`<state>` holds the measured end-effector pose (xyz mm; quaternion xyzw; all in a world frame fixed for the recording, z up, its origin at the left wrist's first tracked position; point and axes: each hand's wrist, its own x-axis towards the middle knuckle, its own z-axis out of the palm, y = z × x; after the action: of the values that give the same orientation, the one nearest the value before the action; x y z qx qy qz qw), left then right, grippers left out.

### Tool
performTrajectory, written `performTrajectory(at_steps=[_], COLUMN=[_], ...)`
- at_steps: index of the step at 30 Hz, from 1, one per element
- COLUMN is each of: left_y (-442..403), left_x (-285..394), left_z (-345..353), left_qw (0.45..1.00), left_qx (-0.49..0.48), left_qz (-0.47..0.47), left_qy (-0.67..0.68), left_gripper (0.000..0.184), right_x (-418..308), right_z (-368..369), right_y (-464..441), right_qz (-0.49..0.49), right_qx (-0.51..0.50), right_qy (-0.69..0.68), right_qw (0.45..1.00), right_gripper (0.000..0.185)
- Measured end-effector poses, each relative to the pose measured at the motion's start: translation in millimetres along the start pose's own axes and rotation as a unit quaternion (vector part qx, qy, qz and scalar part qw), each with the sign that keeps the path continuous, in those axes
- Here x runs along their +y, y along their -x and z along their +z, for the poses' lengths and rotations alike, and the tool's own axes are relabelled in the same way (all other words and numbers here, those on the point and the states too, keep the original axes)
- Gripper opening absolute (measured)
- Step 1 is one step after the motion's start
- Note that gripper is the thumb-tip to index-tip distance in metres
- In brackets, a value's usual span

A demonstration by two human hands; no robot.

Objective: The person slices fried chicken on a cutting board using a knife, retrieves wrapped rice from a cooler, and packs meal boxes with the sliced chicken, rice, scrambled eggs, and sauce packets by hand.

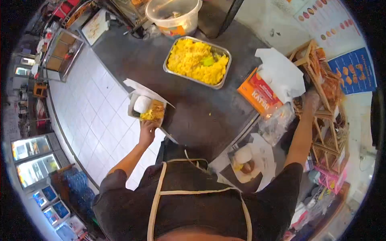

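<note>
Clamping the meal box (pixel 149 93) in the left hand (pixel 147 132), at the counter's (pixel 189 108) left edge. Right hand (pixel 311 100) is at the rack (pixel 321 92) on the right; can't tell its grip.

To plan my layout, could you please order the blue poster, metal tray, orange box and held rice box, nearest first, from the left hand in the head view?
1. Held rice box: in the left hand
2. Metal tray: ahead, rightward
3. Orange box: further right
4. Blue poster: far right
</note>
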<state>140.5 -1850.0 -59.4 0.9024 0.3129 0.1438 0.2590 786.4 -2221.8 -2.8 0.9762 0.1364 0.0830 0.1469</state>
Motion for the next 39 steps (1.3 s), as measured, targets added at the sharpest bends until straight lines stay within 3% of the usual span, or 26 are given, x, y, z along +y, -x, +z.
performTrajectory(at_steps=[3,7,8,10,11,13,15,17,19,20,21,23,24,25,26,27,28,30,31,32,33,34,35,36,38,39], left_y=[42,27,23,7,3,-11,-42,-77,-113,-127,-143,-161,-164,-165,-170,-172,-175,-175,-176,-178,-183,-178,-176,-174,-169,-171], left_x=[11,67,74,68,68,68,38,51,36,24,19,33,43,61,75,83,89,86,74,62,53,53,56,57,22,10], left_z=[28,32,38,12,2,-26,-5,-12,18,43,62,69,66,58,51,46,42,46,49,54,60,58,52,48,59,59], left_qw=[0.991,0.971,0.95,0.906,0.876,0.797,0.878,0.928,0.959,0.966,0.973,0.893,0.894,0.921,0.934,0.934,0.916,0.892,0.893,0.89,0.895,0.896,0.887,0.877,0.875,0.867], left_qx=[-0.092,-0.187,-0.27,-0.376,-0.425,-0.504,-0.362,-0.167,-0.013,-0.035,-0.061,-0.33,-0.332,-0.345,-0.351,-0.351,-0.401,-0.45,-0.446,-0.441,-0.421,-0.42,-0.431,-0.438,-0.433,-0.43], left_qz=[0.056,0.151,0.148,0.169,0.126,-0.01,-0.004,-0.019,0.111,0.127,0.138,-0.013,-0.015,-0.011,-0.005,-0.006,-0.019,-0.033,-0.059,-0.086,-0.118,-0.117,-0.139,-0.164,-0.149,-0.128], left_qy=[0.077,0.007,0.058,0.098,0.188,0.332,0.312,0.333,0.262,0.222,0.174,0.306,0.299,0.182,0.066,0.06,0.011,-0.042,0.018,0.075,0.086,0.079,0.093,0.107,0.16,0.218], left_gripper=[0.017,0.017,0.017,0.017,0.017,0.013,0.013,0.016,0.024,0.029,0.034,0.041,0.041,0.041,0.04,0.04,0.04,0.04,0.04,0.039,0.039,0.039,0.038,0.038,0.036,0.035], right_x=[21,28,3,-55,-61,-110,-128,-128,-131,-126,-123,-123,-124,-122,-121,-126,-132,-147,-172,-196,-227,-269,-297,-312,-336,-329], right_z=[-4,-67,-114,-185,-161,-190,-157,-149,-165,-170,-174,-126,-126,-133,-141,-149,-166,-196,-177,-174,-156,-115,-110,-110,-113,-124], right_y=[41,159,216,319,362,441,489,511,528,537,538,546,551,554,553,556,554,549,557,555,561,571,559,557,556,548], right_qz=[0.025,0.086,0.123,0.251,0.237,0.331,0.347,0.348,0.381,0.385,0.329,0.206,0.208,0.156,0.102,0.151,0.15,0.204,0.214,0.209,0.189,0.099,0.115,0.113,0.272,0.297], right_qx=[0.069,0.302,0.373,0.27,0.288,0.232,0.156,0.132,0.057,0.068,0.044,-0.063,-0.068,-0.017,0.037,0.111,0.109,0.039,0.029,-0.078,-0.159,-0.135,-0.29,-0.292,-0.13,-0.166], right_qy=[-0.002,0.082,-0.283,-0.435,-0.375,-0.384,-0.558,-0.532,-0.473,-0.473,-0.414,-0.305,-0.31,-0.351,-0.389,-0.433,-0.436,-0.52,-0.524,-0.547,-0.693,-0.627,-0.616,-0.619,-0.662,-0.664], right_qw=[0.997,0.946,0.875,0.822,0.848,0.83,0.738,0.761,0.793,0.79,0.848,0.928,0.925,0.923,0.915,0.882,0.88,0.828,0.824,0.807,0.677,0.761,0.724,0.72,0.686,0.666], right_gripper=[0.028,0.028,0.024,0.031,0.036,0.034,0.032,0.031,0.036,0.036,0.03,0.025,0.025,0.023,0.023,0.019,0.019,0.017,0.018,0.019,0.029,0.045,0.052,0.052,0.052,0.051])
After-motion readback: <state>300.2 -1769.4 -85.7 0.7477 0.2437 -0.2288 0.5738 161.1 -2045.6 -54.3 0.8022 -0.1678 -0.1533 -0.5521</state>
